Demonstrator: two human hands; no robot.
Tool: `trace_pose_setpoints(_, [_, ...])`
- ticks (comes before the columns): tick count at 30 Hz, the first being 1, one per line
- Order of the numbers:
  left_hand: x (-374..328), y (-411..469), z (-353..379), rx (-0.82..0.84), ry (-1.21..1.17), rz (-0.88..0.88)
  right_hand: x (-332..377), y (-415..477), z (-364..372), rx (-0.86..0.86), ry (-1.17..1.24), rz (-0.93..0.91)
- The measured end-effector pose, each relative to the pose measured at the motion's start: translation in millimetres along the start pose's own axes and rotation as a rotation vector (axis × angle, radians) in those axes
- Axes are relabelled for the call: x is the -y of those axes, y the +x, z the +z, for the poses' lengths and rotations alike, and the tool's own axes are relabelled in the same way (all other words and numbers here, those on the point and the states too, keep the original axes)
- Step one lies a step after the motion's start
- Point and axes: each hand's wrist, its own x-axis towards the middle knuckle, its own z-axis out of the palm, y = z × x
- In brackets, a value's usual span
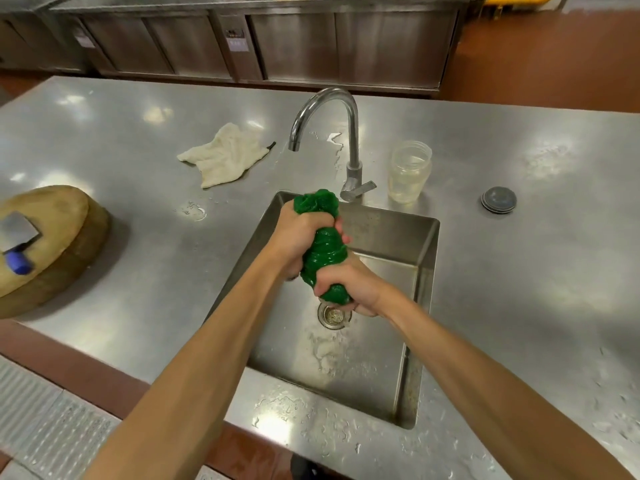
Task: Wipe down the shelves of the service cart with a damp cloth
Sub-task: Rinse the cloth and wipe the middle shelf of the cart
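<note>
Stainless-steel bench (138,271) fills most of the view, w/ a row of steel cabinets (294,46) beyond its far edge and red-brown floor (554,46) at the far right. Sink (424,271) is set into the bench, reaching from mid-depth almost to the near edge, approx. centre.

Green cloth (323,251): held above the sink basin, bunched and twisted into a tight roll running far to near.
- L hand (298,233) grips the far part, fingers and thumb curled round it. A tuft of cloth sticks out past the fist toward the faucet (351,133).
- R hand (353,284) grips the near end, fingers wrapped round it, over the drain (333,317).
- Both fists are closed on the cloth, close together.

Faucet: gooseneck type, mounted at the sink's far rim, spout end over the bench surface left of its base. Lever (360,188) points right.

Other items on bench:
- White cloth (225,155): crumpled, left of faucet, toward far edge.
- Clear jar (410,171): upright, just right of faucet.
- Dark round disc (498,199): flat, further right, well apart from jar.
- Round wooden chopping block (52,244): at left edge, w/ a cleaver (19,230) lying on top.
- Water droplets (294,407): along near edge, by sink's near rim.
</note>
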Motion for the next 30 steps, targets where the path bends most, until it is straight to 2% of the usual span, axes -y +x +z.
trace_pose_setpoints(6, [-10.2, 3.7, 2.8, 0.172, -0.058, -0.051, -1.9, 0.4, -0.5, 0.256, 0.242, -0.011])
trace_pose_setpoints(9, [-2.8, 7.8, 2.9, 0.157, -0.115, -0.045, 4.8, -1.4, -11.4, 0.248, 0.146, 0.016])
trace_pose_setpoints(13, [10.5, 16.0, -3.6, 0.002, -0.134, -0.078, 13.8, -1.8, -15.6, 0.027, -0.230, 0.099])
trace_pose_setpoints(15, [15.6, 15.2, -6.5, -0.109, -0.103, -0.078, 10.4, -3.8, -13.5, -0.047, -0.330, 0.097])
trace_pose_setpoints(18, [22.7, 9.7, -17.2, -0.234, -0.060, -0.065, 1.1, -10.5, -10.6, -0.073, -0.234, 0.077])
trace_pose_setpoints(22, [27.2, -0.4, -36.0, -0.172, -0.226, -0.126, -5.2, -23.2, -1.5, -0.258, -0.201, 0.018])
trace_pose_setpoints(25, [27.6, -8.9, -48.3, -0.103, -0.250, -0.125, -12.1, -35.8, 6.6, -0.409, -0.181, -0.086])
trace_pose_setpoints(30, [24.8, -23.7, -47.7, -0.163, -0.106, -0.150, -22.8, -64.6, 15.4, -0.626, -0.166, -0.212])
